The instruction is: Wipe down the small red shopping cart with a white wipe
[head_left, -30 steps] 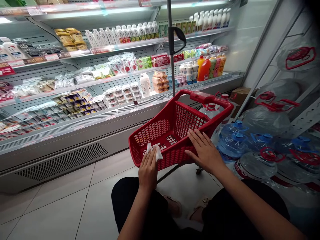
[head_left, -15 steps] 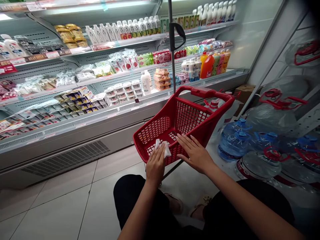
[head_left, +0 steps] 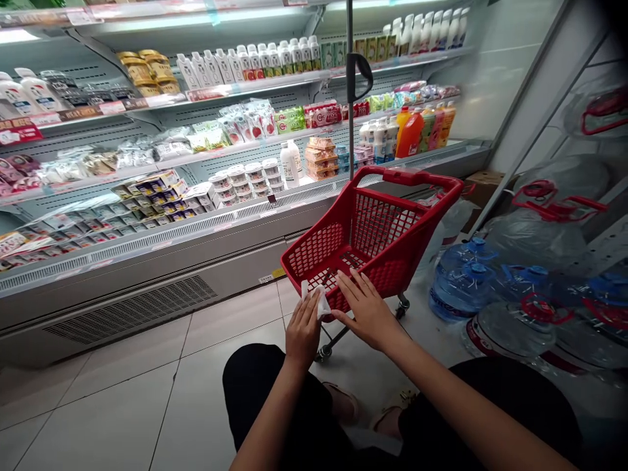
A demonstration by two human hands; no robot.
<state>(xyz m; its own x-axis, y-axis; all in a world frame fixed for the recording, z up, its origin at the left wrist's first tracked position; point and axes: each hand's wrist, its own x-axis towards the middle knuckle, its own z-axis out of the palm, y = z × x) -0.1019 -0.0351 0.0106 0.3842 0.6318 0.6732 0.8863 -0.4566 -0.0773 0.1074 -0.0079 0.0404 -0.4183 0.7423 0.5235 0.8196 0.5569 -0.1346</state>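
A red plastic shopping cart [head_left: 366,226] on castors stands before me, its perforated basket turned partly toward me. My left hand [head_left: 303,330] presses a crumpled white tissue [head_left: 321,304] against the near front corner of the basket; the tissue sticks out past the fingers. My right hand [head_left: 366,307] lies on the near side rim with its fingers stretched out, close to the left hand. Nothing shows in the right hand. The undersides of both hands are hidden. A grey pole with a loop handle [head_left: 360,77] rises from the far side of the cart.
An open refrigerated shelf [head_left: 147,245] with bottles, tubs and packs runs behind the cart. Large water bottles [head_left: 461,278] stand on the right, several with blue or red handles. Pale floor tiles [head_left: 118,386] spread to the left. My knees frame the space below the hands.
The cart has turned and shifted a little, so its front end sits further right and its castors show. My right hand has moved slightly left, nearer the left hand, which still has the tissue.
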